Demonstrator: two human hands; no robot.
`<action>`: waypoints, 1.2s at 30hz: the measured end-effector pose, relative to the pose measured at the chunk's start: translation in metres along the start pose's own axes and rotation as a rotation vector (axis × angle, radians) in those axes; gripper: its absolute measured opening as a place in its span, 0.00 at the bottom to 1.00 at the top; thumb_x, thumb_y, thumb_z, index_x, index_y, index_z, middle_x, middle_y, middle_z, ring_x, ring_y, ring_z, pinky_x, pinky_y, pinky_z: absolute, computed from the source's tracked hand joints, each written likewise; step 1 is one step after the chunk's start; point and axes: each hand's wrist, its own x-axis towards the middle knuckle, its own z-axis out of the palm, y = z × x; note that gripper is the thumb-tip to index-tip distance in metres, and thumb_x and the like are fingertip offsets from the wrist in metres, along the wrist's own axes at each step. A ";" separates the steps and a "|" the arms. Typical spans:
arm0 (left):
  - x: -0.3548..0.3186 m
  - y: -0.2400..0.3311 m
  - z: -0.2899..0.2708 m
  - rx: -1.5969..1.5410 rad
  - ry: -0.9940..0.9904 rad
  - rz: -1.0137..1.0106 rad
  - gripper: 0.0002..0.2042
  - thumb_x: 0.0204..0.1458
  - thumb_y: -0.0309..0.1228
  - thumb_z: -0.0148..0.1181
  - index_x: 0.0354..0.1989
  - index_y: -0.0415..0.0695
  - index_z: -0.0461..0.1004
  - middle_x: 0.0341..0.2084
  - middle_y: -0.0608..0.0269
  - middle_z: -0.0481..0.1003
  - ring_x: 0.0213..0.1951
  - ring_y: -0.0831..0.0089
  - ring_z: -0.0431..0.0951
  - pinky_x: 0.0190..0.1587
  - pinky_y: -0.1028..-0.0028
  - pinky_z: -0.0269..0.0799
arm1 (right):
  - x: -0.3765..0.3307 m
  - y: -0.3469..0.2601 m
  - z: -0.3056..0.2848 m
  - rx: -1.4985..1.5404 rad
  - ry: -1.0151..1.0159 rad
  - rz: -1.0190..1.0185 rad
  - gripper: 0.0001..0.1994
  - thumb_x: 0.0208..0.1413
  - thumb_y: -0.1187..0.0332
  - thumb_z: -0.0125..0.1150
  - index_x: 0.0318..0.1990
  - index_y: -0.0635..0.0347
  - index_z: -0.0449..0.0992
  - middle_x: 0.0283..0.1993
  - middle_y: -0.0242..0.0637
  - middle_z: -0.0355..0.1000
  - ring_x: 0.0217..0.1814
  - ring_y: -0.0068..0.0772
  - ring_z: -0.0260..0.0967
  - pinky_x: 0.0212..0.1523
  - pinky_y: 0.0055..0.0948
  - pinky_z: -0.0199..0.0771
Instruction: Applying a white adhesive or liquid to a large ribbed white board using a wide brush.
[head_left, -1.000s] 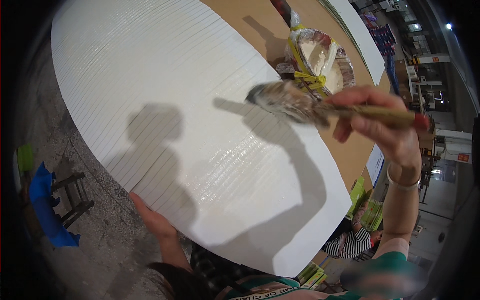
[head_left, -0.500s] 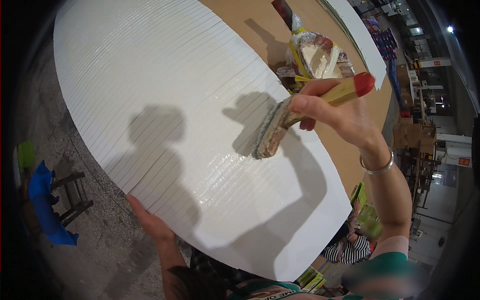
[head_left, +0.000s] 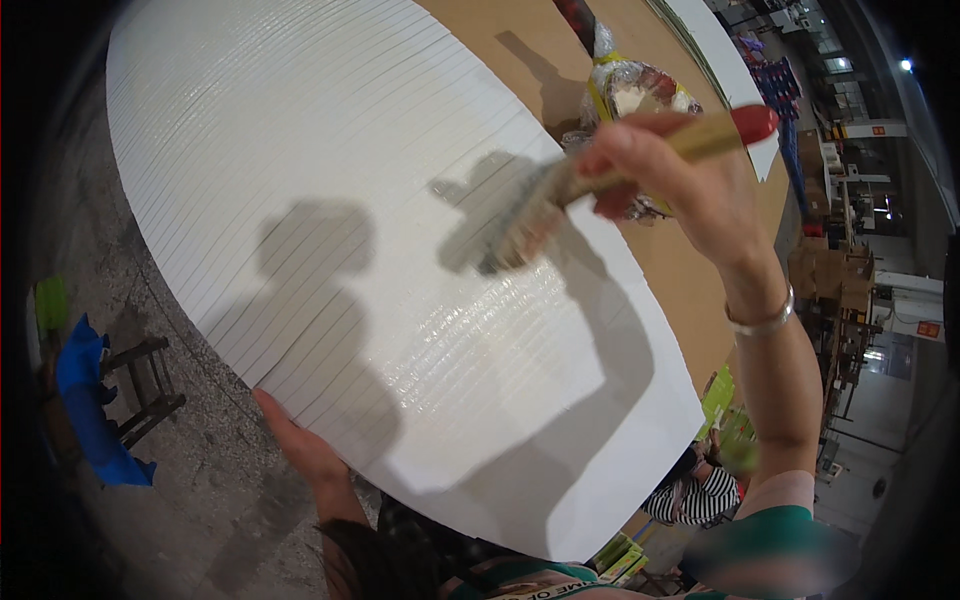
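A large white sheet (head_left: 330, 200) with fine parallel ridges lies on a brown table (head_left: 690, 270); part of it shines wet. My right hand (head_left: 670, 170) grips a wide paintbrush (head_left: 520, 220) by its tan handle with a red end, bristles down on the sheet near its right edge. My left hand (head_left: 300, 445) rests under the sheet's near edge, fingers spread against it.
A clear plastic bag with a yellow band (head_left: 630, 90) sits on the table behind the brush. A blue cloth on a dark wooden stool (head_left: 100, 400) stands on the grey floor at left. Shelves and boxes (head_left: 840, 290) line the right side.
The brush has swung from level above the sheet to bristles-down on it and shifted left. My left hand stays at the sheet's near edge.
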 end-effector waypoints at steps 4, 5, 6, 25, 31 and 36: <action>-0.002 0.003 0.004 0.005 -0.042 -0.012 0.36 0.61 0.56 0.37 0.68 0.39 0.46 0.65 0.50 0.51 0.64 0.60 0.54 0.65 0.66 0.49 | 0.013 0.009 0.023 0.164 0.100 -0.134 0.28 0.45 0.41 0.66 0.26 0.64 0.80 0.18 0.36 0.74 0.22 0.20 0.72 0.24 0.19 0.70; -0.002 0.004 0.004 0.006 -0.045 -0.018 0.36 0.61 0.56 0.37 0.68 0.39 0.46 0.65 0.50 0.51 0.64 0.60 0.54 0.65 0.66 0.49 | 0.003 0.017 0.020 0.104 0.031 -0.037 0.27 0.45 0.42 0.66 0.25 0.64 0.80 0.18 0.35 0.73 0.22 0.20 0.72 0.24 0.19 0.70; -0.002 0.006 0.003 -0.002 -0.033 -0.024 0.36 0.62 0.56 0.37 0.68 0.39 0.46 0.65 0.50 0.51 0.64 0.60 0.54 0.65 0.66 0.49 | -0.006 0.020 0.017 0.047 -0.044 0.053 0.26 0.45 0.43 0.67 0.25 0.63 0.80 0.17 0.35 0.73 0.21 0.20 0.72 0.24 0.19 0.69; 0.000 0.002 0.005 -0.011 -0.032 -0.006 0.35 0.62 0.55 0.35 0.67 0.36 0.46 0.64 0.50 0.52 0.64 0.60 0.55 0.66 0.67 0.48 | -0.039 0.019 -0.007 0.131 -0.011 0.043 0.28 0.47 0.45 0.66 0.26 0.69 0.78 0.18 0.35 0.73 0.21 0.23 0.73 0.23 0.19 0.71; 0.003 0.006 -0.001 0.049 -0.014 0.025 0.37 0.62 0.55 0.36 0.67 0.36 0.45 0.66 0.49 0.50 0.65 0.58 0.53 0.66 0.66 0.46 | -0.066 0.052 0.012 0.252 -0.057 0.171 0.23 0.48 0.49 0.68 0.24 0.66 0.77 0.19 0.33 0.72 0.19 0.20 0.70 0.19 0.19 0.68; 0.002 0.004 0.001 0.068 0.017 0.031 0.37 0.61 0.56 0.37 0.67 0.36 0.45 0.66 0.49 0.50 0.65 0.57 0.53 0.66 0.65 0.47 | -0.142 0.055 -0.020 0.300 -0.158 0.403 0.20 0.51 0.55 0.66 0.22 0.67 0.76 0.21 0.36 0.72 0.19 0.22 0.69 0.19 0.19 0.67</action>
